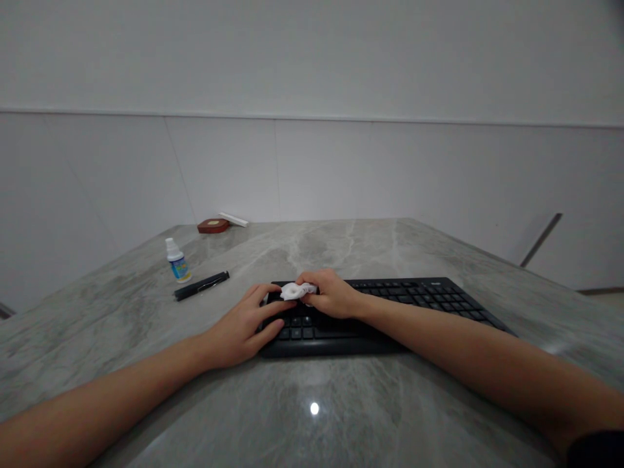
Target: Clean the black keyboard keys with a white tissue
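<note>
Black keyboard on a grey bench, white wad in the right hand

Item one: a black keyboard (341, 329), lying flat on the bench (292, 396), its long front edge towards the person seen working here. The right forearm crosses above it and hides part of the keys.

Item two: a crumpled white wad (294, 291), soft-looking, its material uncertain from where I stand. It sits over the upper left part of the keyboard, pinched between thumb and fingers of the right hand (334, 296), which is clamped on it.

Item three: the left hand (244, 327), laid at the keyboard's left end, thumb and fingers apart, the thumb over the lower left keys and the fingertips close beside the wad; whether they touch it I cannot tell.

Item four: a small white bottle (178, 263) with a blue and yellow label, upright, left of the keyboard.

Item five: a slim black article (201, 286) with a shiny strip, lying aslant just in front of the bottle.

Item six: a reddish-brown case (213, 225) with a pale patch on top, near the far edge.

Item seven: a white bar (234, 220), just beside the case.

Setting: grey marbled bench top, pale wall (312, 169) behind, dark sleeve (597, 450) at the right arm.
</note>
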`<state>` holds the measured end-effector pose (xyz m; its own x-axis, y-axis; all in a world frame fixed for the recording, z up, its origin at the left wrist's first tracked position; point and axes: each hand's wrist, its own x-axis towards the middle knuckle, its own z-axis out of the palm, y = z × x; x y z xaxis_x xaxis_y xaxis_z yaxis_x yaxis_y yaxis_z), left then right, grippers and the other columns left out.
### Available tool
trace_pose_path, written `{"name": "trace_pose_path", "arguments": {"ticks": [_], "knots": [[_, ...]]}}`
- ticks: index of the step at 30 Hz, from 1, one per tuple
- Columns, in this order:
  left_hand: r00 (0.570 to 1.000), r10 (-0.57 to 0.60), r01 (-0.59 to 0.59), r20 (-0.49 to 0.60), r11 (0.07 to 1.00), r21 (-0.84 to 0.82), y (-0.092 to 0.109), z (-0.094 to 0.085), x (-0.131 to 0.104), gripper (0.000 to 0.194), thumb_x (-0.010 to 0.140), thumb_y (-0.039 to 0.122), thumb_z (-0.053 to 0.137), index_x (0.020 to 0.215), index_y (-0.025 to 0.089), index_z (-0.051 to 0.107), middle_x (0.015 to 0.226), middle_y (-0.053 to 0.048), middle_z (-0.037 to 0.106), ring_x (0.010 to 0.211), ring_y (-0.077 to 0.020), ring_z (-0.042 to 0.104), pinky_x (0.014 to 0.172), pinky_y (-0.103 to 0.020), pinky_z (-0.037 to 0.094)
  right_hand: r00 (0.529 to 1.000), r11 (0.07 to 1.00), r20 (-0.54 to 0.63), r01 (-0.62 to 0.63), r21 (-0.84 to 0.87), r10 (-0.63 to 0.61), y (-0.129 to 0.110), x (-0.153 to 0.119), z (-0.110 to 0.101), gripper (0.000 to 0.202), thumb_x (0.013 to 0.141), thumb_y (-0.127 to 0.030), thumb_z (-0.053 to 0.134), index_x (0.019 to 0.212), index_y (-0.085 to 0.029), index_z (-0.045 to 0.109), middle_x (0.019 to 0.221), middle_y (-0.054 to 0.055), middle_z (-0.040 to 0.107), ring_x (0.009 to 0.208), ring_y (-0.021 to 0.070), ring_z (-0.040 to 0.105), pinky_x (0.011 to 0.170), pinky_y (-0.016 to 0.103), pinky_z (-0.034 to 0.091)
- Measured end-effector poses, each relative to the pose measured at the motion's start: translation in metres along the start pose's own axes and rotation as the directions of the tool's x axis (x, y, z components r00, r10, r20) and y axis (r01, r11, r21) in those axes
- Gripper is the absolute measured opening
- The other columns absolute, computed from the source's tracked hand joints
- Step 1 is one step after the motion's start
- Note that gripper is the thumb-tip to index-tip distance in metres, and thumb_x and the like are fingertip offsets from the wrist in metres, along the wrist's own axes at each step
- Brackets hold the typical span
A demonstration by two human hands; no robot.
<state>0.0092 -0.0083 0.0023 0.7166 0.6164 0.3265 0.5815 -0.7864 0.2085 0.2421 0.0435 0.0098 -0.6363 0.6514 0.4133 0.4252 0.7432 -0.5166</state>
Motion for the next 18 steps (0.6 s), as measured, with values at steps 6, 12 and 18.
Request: {"name": "trace_pose_path", "arguments": {"ticks": [6,12,18], "knots": [[1.0,-0.001,0.001,-0.004,1.0,0.001,0.0012,0.0001,0.0002,0.041,0.097,0.026,0.043,0.138,0.03,0.046,0.137,-0.008,0.04,0.126,-0.0264,0.041,0.108,-0.045,0.037,0.999,1.0,-0.022,-0.027,0.015,0.027,0.0017,0.0,0.0011,0.016,0.07,-0.004,0.057,0.078,-0.013,0.068,0.059,-0.003,0.059,0.056,0.0104,0.051,0.059,0.021,0.034],[1.0,-0.004,0.004,-0.007,1.0,0.001,0.0011,0.0006,0.0006,0.041,0.097,0.025,0.044,0.137,0.03,0.047,0.136,-0.008,0.04,0.126,-0.0265,0.041,0.108,-0.045,0.037,1.0,1.0,-0.018,0.013,-0.01,-0.013,0.0006,-0.0011,0.0017,0.021,0.073,-0.007,0.057,0.089,-0.012,0.068,0.067,0.0,0.064,0.061,0.0117,0.055,0.06,0.022,0.036],[1.0,-0.005,0.005,-0.005,1.0,0.002,0.0003,0.001,0.0001,0.041,0.097,0.026,0.044,0.138,0.03,0.047,0.137,-0.008,0.04,0.126,-0.0263,0.04,0.108,-0.046,0.036,0.998,0.997,-0.054,-0.044,-0.056,0.041,-0.0009,-0.0006,0.0018,0.017,0.07,-0.006,0.057,0.08,-0.013,0.068,0.061,-0.001,0.061,0.057,0.0114,0.052,0.058,0.022,0.035]]}}
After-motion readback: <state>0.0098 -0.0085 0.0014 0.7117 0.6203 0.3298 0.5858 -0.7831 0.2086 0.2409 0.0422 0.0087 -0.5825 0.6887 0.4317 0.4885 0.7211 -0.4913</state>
